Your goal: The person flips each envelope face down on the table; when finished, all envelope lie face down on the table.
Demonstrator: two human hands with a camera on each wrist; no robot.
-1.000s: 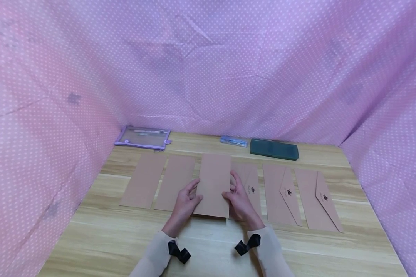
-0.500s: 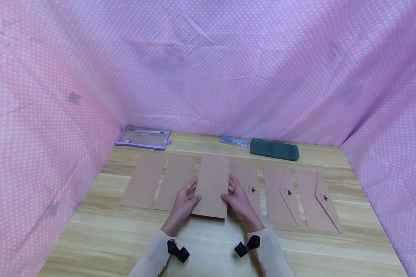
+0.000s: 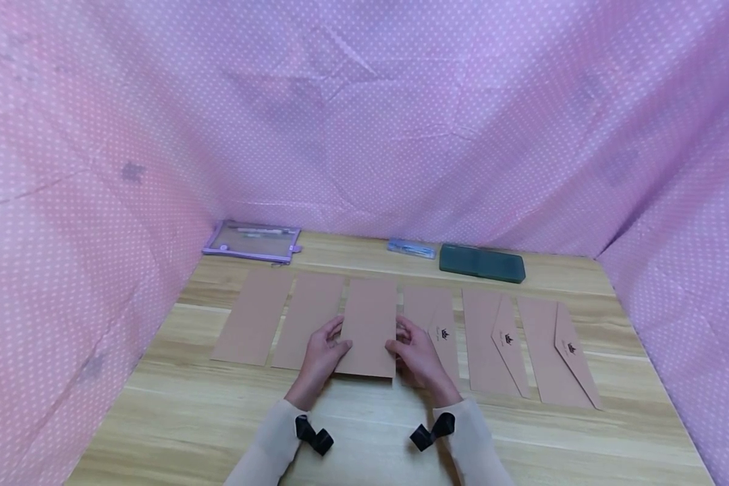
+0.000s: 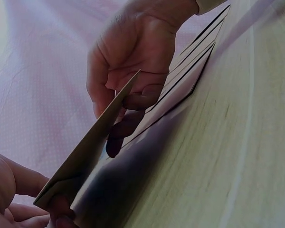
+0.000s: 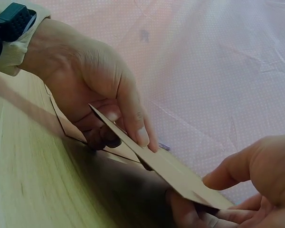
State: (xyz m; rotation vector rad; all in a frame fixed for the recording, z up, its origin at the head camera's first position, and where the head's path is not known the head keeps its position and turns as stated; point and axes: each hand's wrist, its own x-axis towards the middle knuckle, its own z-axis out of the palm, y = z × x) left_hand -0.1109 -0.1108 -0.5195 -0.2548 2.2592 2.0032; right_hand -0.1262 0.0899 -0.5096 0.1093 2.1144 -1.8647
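A plain brown paper envelope (image 3: pixel 369 324) is held between both hands, just above the wooden table. My left hand (image 3: pixel 324 351) pinches its left edge, thumb on top and fingers beneath. On the opposite edge, my right hand (image 3: pixel 419 349) grips the same way. Both wrist views show a gap and a dark shadow under the tilted envelope (image 4: pixel 92 142). Two plain envelopes lie to the left, one at the far left (image 3: pixel 252 317) and one beside the left hand (image 3: pixel 306 320). Three with pointed flaps and crown prints lie to the right, the nearest (image 3: pixel 431 310) partly covered by the right hand.
Along the back of the table (image 3: pixel 158 418) lie a purple-edged mesh pouch (image 3: pixel 252 241) with pens inside, a small blue clear packet (image 3: pixel 411 248) and a dark green case (image 3: pixel 482 263). A pink dotted cloth (image 3: pixel 364 135) encloses the back and sides.
The held envelope has come down closer to the table and shifted slightly left, with both hands keeping their grip. The other envelopes have stayed in place.
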